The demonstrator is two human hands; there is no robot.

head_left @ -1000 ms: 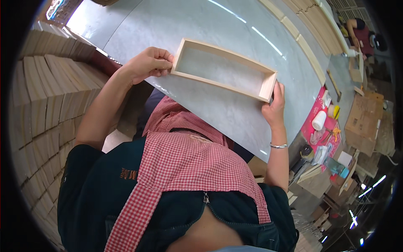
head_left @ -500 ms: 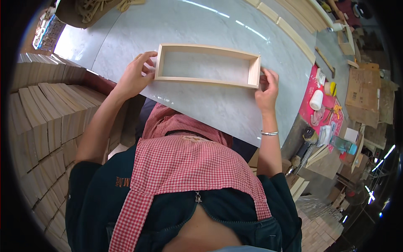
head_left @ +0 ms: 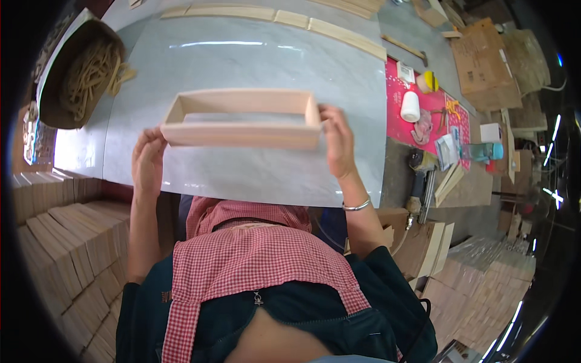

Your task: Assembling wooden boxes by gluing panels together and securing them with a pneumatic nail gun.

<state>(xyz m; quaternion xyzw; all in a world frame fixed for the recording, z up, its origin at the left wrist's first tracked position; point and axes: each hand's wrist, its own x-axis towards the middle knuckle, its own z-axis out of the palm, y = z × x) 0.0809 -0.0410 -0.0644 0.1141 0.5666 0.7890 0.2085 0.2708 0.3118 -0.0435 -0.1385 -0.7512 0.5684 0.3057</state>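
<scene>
A long rectangular wooden frame (head_left: 242, 136), pale and open through the middle, is held between my two hands over the grey marbled tabletop (head_left: 242, 175). It looks tilted, with its near long side facing me, and slightly blurred. My left hand (head_left: 148, 160) grips the frame's left end, fingers closed at the corner. At the right end, my right hand (head_left: 338, 140) has its fingers curled round the short side. A metal bangle (head_left: 356, 204) circles my right wrist.
At the far left stands a box (head_left: 100, 45) of thin wood strips. Long wooden boards (head_left: 230, 12) lie along the table's back. To the right, a pink sheet holds a white bottle (head_left: 410, 107) and a tape roll (head_left: 427, 82). Stacked wood pieces (head_left: 78, 242) rise at left.
The frame has gone from lying nearly flat to tilted, its near side now facing me. Both hands have closed on its ends. My view has turned, shifting the whole scene.
</scene>
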